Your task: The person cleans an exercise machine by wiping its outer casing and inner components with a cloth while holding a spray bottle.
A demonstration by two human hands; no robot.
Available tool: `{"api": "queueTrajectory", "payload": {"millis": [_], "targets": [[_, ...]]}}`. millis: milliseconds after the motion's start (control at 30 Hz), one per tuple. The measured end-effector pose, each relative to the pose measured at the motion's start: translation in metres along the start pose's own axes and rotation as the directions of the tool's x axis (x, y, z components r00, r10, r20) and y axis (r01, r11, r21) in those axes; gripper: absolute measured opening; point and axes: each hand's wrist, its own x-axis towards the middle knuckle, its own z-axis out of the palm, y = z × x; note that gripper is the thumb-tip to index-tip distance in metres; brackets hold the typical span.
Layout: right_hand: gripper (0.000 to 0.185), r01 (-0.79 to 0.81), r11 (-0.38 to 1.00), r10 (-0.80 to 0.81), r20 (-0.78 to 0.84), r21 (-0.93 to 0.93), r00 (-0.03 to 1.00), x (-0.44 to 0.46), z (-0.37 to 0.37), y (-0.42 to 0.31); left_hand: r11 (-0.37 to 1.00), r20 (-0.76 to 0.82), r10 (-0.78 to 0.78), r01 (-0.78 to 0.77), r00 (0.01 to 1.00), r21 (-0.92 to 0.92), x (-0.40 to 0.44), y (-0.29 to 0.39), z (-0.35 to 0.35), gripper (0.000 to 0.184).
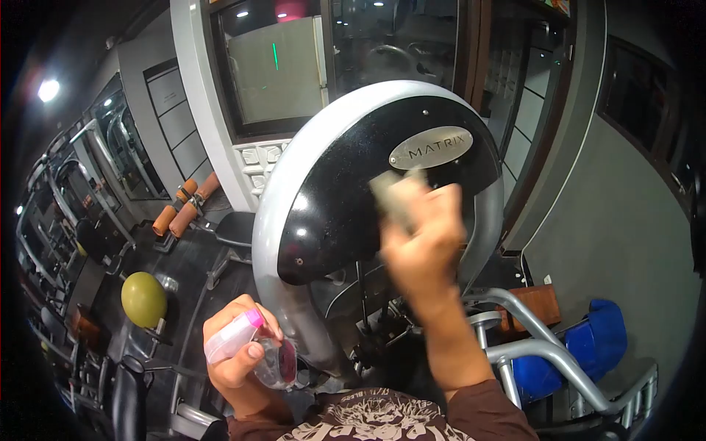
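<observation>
In front of me stands a gym machine with a glossy black panel (338, 198) inside a curved silver frame (268, 220). An oval MATRIX badge (431, 148) is on the panel's upper right. My right hand (426, 239), blurred by motion, is closed round a greyish-beige cloth (397, 198) at the panel, just below the badge. At the lower left, my left hand (239, 345) is wrapped round a clear spray bottle (276, 364) with a pink and white spray head, held near the frame's left side.
A yellow-green ball (144, 300) and a bench with orange rollers (175, 219) are at the left. Silver tubes (544, 353), a blue pad (596, 338) and a brown box (533, 305) are at the lower right. Windows stand behind the machine.
</observation>
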Motion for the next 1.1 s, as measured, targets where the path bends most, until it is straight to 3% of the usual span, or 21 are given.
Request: {"api": "queueTrajectory", "payload": {"millis": [100, 167, 233, 300, 367, 433, 467, 533, 600, 700, 767, 833, 900, 967, 1067, 1100], "targets": [[0.056, 0.220, 0.976, -0.207, 0.337, 0.002, 0.918, -0.062, 0.015, -0.059, 0.996, -0.014, 0.035, -0.036, 0.999, -0.083, 0.000, -0.004, 0.004, 0.053], [0.054, 0.220, 0.973, -0.233, 0.310, 0.076, 0.922, -0.064, 0.013, -0.054, 0.996, -0.007, 0.061, -0.061, 0.998, -0.067, -0.001, -0.004, 0.000, 0.054], [0.052, 0.207, 0.975, -0.219, 0.180, 0.084, 0.959, -0.049, 0.005, -0.025, 0.996, -0.031, 0.057, -0.059, 0.998, -0.064, -0.005, -0.002, -0.002, 0.055], [0.042, 0.108, 0.994, -0.109, 0.022, 0.013, 0.994, -0.025, -0.001, 0.011, 0.997, -0.046, 0.047, -0.050, 0.998, -0.060, -0.011, 0.000, -0.004, 0.054], [0.031, -0.107, 0.991, 0.117, -0.124, 0.084, 0.985, -0.005, 0.000, 0.047, 0.997, -0.060, 0.036, -0.040, 0.998, -0.066, -0.018, 0.001, -0.006, 0.052], [0.025, -0.310, 0.943, 0.321, -0.090, 0.119, 0.943, 0.001, -0.006, 0.039, 0.998, -0.063, 0.024, -0.027, 0.998, -0.055, -0.024, 0.004, -0.007, 0.051], [0.026, -0.182, 0.982, 0.187, -0.136, 0.051, 0.973, -0.007, 0.002, 0.030, 0.999, -0.062, 0.025, -0.028, 0.998, -0.044, -0.025, 0.005, -0.006, 0.051], [0.046, 0.018, 1.000, -0.018, 0.019, -0.003, 1.000, -0.030, 0.006, -0.014, 0.999, -0.076, 0.016, -0.019, 0.997, -0.041, -0.027, 0.009, -0.003, 0.050], [0.045, 0.273, 0.962, -0.258, 0.237, -0.030, 0.937, -0.063, 0.018, -0.053, 0.999, -0.081, 0.004, -0.007, 0.997, -0.039, -0.026, 0.014, 0.002, 0.049], [0.039, 0.416, 0.909, -0.395, 0.289, -0.010, 0.872, -0.074, 0.018, -0.062, 1.000, -0.071, 0.006, -0.007, 0.997, -0.019, -0.025, 0.022, 0.005, 0.048], [0.038, 0.430, 0.901, -0.398, 0.289, -0.057, 0.871, -0.061, 0.010, -0.032, 1.000, -0.078, 0.008, -0.009, 0.997, -0.011, -0.031, 0.024, 0.004, 0.049], [0.036, 0.350, 0.934, -0.340, 0.117, -0.077, 0.933, -0.036, -0.002, 0.005, 1.000, -0.056, -0.012, 0.013, 0.998, 0.020, -0.035, 0.028, -0.001, 0.047], [0.035, 0.032, 0.991, -0.025, 0.053, -0.133, 0.998, 0.000, -0.022, 0.045, 0.998, -0.051, -0.044, 0.045, 0.998, 0.037, -0.041, 0.030, -0.004, 0.045], [0.032, -0.323, 0.944, 0.322, -0.033, -0.062, 0.946, 0.024, -0.022, 0.098, 0.996, -0.044, -0.078, 0.080, 0.996, 0.038, -0.046, 0.032, -0.001, 0.044], [0.026, -0.149, 0.975, 0.133, -0.105, -0.167, 0.986, 0.016, -0.009, 0.068, 0.995, -0.009, -0.090, 0.090, 0.996, 0.040, -0.044, 0.032, 0.007, 0.042], [0.025, -0.141, 0.985, 0.141, 0.000, -0.103, 0.990, 0.010, -0.008, 0.025, 0.996, -0.001, -0.083, 0.083, 0.997, 0.036, -0.042, 0.032, 0.010, 0.041]]}}
